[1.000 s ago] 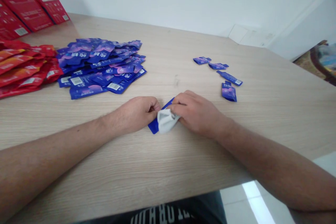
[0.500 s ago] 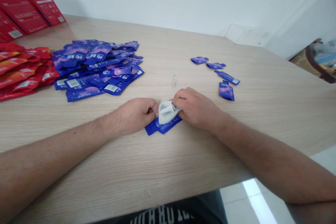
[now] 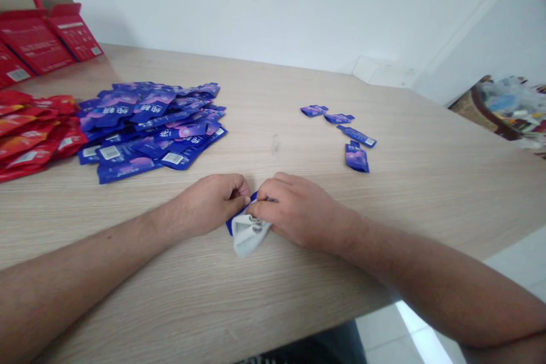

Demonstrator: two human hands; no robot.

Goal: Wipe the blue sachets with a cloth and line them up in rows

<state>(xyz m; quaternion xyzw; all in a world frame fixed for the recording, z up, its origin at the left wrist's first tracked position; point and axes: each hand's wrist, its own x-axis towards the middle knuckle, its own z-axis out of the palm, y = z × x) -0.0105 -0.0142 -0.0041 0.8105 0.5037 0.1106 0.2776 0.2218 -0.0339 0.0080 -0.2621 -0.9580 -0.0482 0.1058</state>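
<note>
"Head view: what is counted?"
"Four blue-purple plastic pouches (image 3: 357, 157); one flat, dark-blue plastic pouch (image 3: 231, 223) on the wooden desk (image 3: 191, 296), pinched by the left hand (image 3: 217, 202), partly hidden under one crumpled white cloth (image 3: 246, 240) gripped by the right hand (image 3: 301, 213)."

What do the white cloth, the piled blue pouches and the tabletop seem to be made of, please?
The white cloth looks like soft, matte fabric: it bunches into folds in the right hand. The blue pouches are probably plastic or foil film, with a slight sheen and creased, printed faces. The tabletop shows pale, dull wood grain, perhaps laminate.
</note>
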